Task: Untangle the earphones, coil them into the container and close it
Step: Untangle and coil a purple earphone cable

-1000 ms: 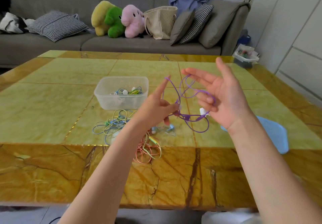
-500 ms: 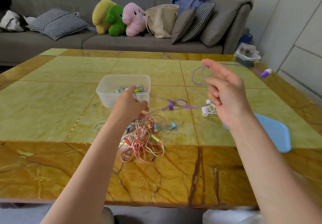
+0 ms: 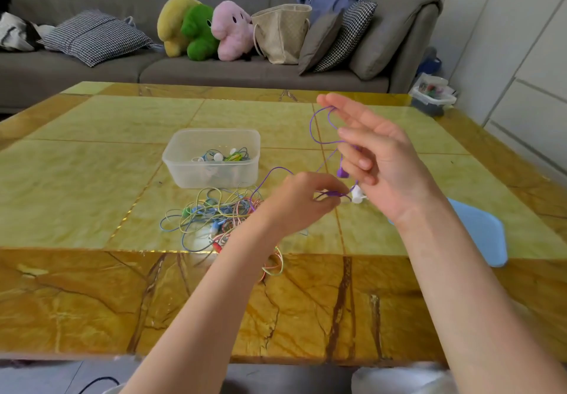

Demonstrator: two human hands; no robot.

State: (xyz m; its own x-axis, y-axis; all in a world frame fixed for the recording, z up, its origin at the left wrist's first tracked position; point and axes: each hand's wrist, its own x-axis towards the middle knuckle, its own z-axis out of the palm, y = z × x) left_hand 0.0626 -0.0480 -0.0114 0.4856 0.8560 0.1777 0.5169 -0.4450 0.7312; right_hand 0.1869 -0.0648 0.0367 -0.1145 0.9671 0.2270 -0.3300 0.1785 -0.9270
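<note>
Our left hand (image 3: 302, 200) pinches the purple earphones (image 3: 316, 130) above the table (image 3: 92, 160); their loops hang over our right hand (image 3: 377, 163), whose fingers are spread and relaxed. The tub (image 3: 211, 156) sits mid-table, the tangle (image 3: 214, 219) just before it, the lid (image 3: 478, 234) at the right edge.

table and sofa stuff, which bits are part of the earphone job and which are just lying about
Job:
purple earphones
left hand, pinching them
right hand
tangled earphone pile
clear container
blue lid

Lying about:
plush toys
beige bag
cushions
</note>
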